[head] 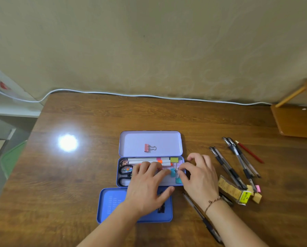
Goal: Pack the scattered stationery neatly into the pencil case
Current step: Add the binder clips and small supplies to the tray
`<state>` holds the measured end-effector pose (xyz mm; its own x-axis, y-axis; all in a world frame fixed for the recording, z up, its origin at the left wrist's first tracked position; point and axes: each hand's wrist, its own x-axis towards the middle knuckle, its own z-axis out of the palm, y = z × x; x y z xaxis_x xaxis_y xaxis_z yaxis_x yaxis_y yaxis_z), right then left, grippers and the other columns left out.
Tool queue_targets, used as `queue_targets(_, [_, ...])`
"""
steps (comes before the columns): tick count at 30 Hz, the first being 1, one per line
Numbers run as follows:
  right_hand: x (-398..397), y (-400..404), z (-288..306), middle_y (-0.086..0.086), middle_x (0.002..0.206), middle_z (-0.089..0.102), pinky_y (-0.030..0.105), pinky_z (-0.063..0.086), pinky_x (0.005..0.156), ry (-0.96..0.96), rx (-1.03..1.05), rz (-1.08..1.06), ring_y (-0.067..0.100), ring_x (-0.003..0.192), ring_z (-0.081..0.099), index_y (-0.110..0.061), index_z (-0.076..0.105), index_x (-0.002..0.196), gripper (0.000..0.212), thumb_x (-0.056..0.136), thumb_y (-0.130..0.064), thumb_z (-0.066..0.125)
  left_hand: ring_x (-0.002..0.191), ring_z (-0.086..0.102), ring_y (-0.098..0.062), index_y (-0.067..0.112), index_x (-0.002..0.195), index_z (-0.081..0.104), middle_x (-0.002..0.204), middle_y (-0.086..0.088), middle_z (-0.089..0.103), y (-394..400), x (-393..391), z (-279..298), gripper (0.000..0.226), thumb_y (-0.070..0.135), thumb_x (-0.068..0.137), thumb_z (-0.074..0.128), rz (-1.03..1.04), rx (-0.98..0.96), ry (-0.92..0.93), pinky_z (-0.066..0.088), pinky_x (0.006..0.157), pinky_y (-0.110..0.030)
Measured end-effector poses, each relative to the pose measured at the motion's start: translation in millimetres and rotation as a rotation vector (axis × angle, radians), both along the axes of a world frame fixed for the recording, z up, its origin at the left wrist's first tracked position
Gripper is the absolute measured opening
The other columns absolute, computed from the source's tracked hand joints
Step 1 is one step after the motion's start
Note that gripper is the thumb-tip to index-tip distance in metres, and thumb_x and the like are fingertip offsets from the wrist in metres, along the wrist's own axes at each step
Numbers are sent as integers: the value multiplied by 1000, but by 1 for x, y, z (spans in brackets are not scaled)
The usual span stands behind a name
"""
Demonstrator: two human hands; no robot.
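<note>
Head view: we see the pencil case (pixel 121 182) open at mid tabletop (pixel 95 118), lid (pixel 150 138) tipped back, a separate blue tray (pixel 111 204) just in front of it. Already in the case: highlighters (pixel 145 160) along the far wall, black scissors (pixel 124 176) at the left end, a yellow binder clip (pixel 174 159) and teal binder clips (pixel 175 175) at the right end. A pink binder clip (pixel 150 148) lies in the lid, not in the base.

Left hand (pixel 147 186) rests over the case middle, fingers straight and spread, grip on nothing. Right hand (pixel 199 175) works at the case's right end; its grip seems to pinch a teal clip's wire handle, though blur makes that uncertain.

Left to pack, all on the tabletop right of the case: gel pens (pixel 234 163), a red pencil (pixel 249 152), a clear box (pixel 233 190), erasers (pixel 256 196), and one pen (pixel 200 216) near the right wrist.

We judge the task roughly half done; pens still need room.
</note>
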<state>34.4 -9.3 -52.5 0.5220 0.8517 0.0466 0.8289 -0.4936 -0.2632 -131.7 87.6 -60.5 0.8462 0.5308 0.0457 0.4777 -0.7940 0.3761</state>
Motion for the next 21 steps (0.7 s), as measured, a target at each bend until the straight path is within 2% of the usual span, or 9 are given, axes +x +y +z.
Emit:
queue_targets(3, [-1, 7, 7, -7, 97, 55, 25, 42, 65, 51, 84, -17, 15, 93, 44, -27, 69, 82, 8, 76, -32, 72, 97, 44, -16, 36, 115, 59, 108, 11, 53, -1, 0, -2, 40, 61, 85, 51, 20, -23, -57, 37, 86, -34])
queue_targets(7, [-6, 52, 18, -6, 101, 63, 33, 50, 75, 107, 204, 119, 20, 97, 52, -25, 70, 101, 20, 83, -28, 62, 85, 46, -18, 21, 86, 63, 90, 9, 54, 0, -2, -8, 19, 40, 83, 65, 40, -120, -265, 41, 77, -35])
queue_targets(9, [-11, 87, 17, -5, 109, 64, 38, 48, 85, 211, 89, 259, 23, 102, 52, -26, 66, 115, 30, 88, -30, 56, 79, 46, -20, 16, 76, 60, 81, 5, 53, 0, -4, -9, 17, 31, 84, 66, 20, -173, -351, 42, 72, -36])
queue_targets(11, [-14, 117, 10, -5, 116, 58, 38, 43, 87, 201, -126, 380, 23, 108, 47, -32, 59, 124, 32, 93, -31, 50, 77, 45, -21, 15, 72, 59, 77, 3, 54, 1, -6, -9, 18, 25, 85, 65, 12, -239, -415, 43, 69, -37])
queue_targets(13, [-15, 136, 5, -3, 114, 51, 37, 42, 84, 192, -282, 451, 23, 108, 47, -32, 60, 117, 26, 93, -28, 50, 78, 46, -21, 14, 71, 59, 77, 2, 54, 3, -9, -7, 17, 22, 84, 65, 15, -301, -450, 44, 69, -37])
queue_targets(15, [-11, 144, 3, 0, 110, 50, 35, 43, 81, 242, -300, 457, 24, 105, 50, -24, 65, 104, 18, 91, -22, 53, 79, 45, -19, 12, 72, 59, 77, 3, 54, 4, -9, -5, 16, 22, 84, 65, 13, -340, -455, 44, 69, -35])
queue_targets(18, [-2, 142, 11, 2, 107, 55, 33, 44, 78, 245, -209, 449, 24, 101, 54, -18, 68, 96, 14, 91, -22, 55, 80, 45, -17, 12, 73, 59, 78, 3, 54, 6, -9, -3, 11, 17, 82, 63, 14, -357, -457, 44, 70, -32])
queue_targets(21, [7, 108, 30, -4, 97, 62, 31, 46, 79, 275, 161, 357, 18, 93, 57, -17, 68, 93, 10, 85, -22, 64, 81, 48, -17, 12, 77, 57, 79, 4, 54, 6, -12, 0, 3, 10, 76, 56, 107, -433, -529, 44, 72, -32])
